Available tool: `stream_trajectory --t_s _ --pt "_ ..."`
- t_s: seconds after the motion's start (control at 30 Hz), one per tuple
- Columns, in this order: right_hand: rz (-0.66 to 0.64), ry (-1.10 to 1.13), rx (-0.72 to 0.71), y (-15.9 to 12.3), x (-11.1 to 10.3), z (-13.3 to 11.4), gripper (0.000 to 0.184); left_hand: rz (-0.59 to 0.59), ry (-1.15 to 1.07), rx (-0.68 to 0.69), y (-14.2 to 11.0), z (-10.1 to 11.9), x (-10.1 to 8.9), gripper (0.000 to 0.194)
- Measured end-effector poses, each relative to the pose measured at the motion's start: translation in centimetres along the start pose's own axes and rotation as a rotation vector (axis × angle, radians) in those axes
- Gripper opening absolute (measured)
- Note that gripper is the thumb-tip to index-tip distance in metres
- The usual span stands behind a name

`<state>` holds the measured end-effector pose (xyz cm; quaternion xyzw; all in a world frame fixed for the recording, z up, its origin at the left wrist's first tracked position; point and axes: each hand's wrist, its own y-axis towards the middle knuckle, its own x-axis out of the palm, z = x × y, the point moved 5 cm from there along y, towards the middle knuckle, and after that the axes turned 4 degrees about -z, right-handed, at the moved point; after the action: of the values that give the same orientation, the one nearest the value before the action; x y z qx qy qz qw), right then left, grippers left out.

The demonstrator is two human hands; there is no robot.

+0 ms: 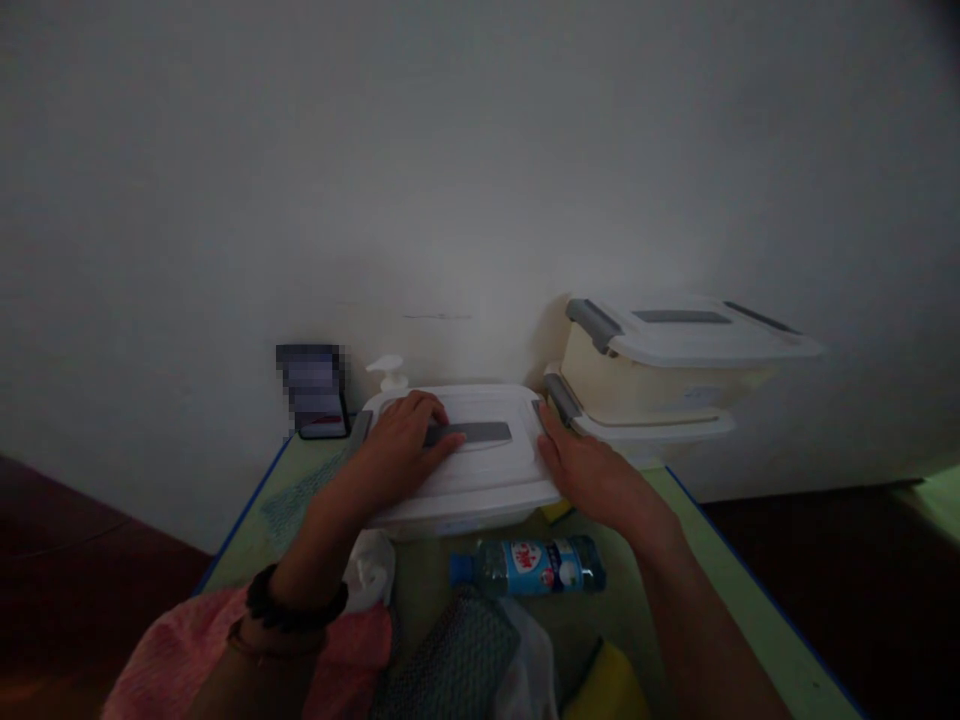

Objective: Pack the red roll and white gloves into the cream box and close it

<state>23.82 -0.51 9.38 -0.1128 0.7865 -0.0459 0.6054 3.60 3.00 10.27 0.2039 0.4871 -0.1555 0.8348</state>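
A white lidded storage box (480, 470) with grey latches and a grey strip on its lid stands in front of me. My left hand (409, 440) rests on the left part of the lid, thumb and fingers apart beside the grey strip. At the box's right edge, my right hand (585, 470) lies against the latch with its fingers stretched out. Just in front of the box a clear bottle (536, 566) with a blue cap and blue label lies on its side. A white pump top (388, 372) shows behind the lid.
Two similar boxes (652, 375) are stacked at the back right. A phone-like device (319, 390) stands at the back left. Pink cloth (172, 650), dark mesh cloth (450, 660), a yellow sponge (611, 685) and white plastic (525, 660) lie on the green table (750, 640), set against a wall.
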Motion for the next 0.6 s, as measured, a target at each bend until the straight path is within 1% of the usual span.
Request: stream_trajectory --t_s 0.07,0.1,0.13,0.17,0.23,0.3,0.37,0.43,0.53,0.6 --pt "-0.012 0.127 -0.066 0.3 0.0 0.4 0.058 0.037 -0.04 0.015 -0.4 -1.1 -1.1 0.024" --pt "-0.026 0.207 -0.089 0.5 0.0 0.7 0.06 0.078 -0.046 0.008 -0.7 -2.0 -1.9 0.027" --pt "-0.036 0.278 -0.086 0.7 0.1 1.0 0.062 0.136 -0.037 -0.025 -1.2 -3.0 -2.8 0.031" --pt "-0.043 0.34 -0.067 0.9 0.1 1.4 0.064 0.149 -0.049 -0.078 -1.7 -4.1 -3.4 0.036" --pt "-0.053 0.424 -0.009 1.3 0.4 2.0 0.067 0.065 -0.149 -0.263 -2.8 -6.4 -3.9 0.043" --pt "-0.061 0.469 0.03 1.7 0.7 2.2 0.067 -0.065 -0.302 -0.44 -3.8 -7.9 -3.5 0.046" --pt "-0.074 0.503 0.035 2.0 0.9 2.1 0.064 -0.175 -0.459 -0.524 -4.4 -8.2 -2.8 0.045" --pt "-0.079 0.545 0.032 2.1 1.0 1.8 0.061 -0.212 -0.562 -0.545 -4.4 -8.0 -2.5 0.046" --pt "-0.035 0.601 0.046 2.0 0.4 1.4 0.056 -0.141 -0.63 -0.569 -4.2 -8.2 -2.9 0.052" --pt "0.044 0.636 0.061 1.6 -0.4 1.1 0.055 -0.064 -0.693 -0.55 -4.2 -8.4 -3.6 0.054"
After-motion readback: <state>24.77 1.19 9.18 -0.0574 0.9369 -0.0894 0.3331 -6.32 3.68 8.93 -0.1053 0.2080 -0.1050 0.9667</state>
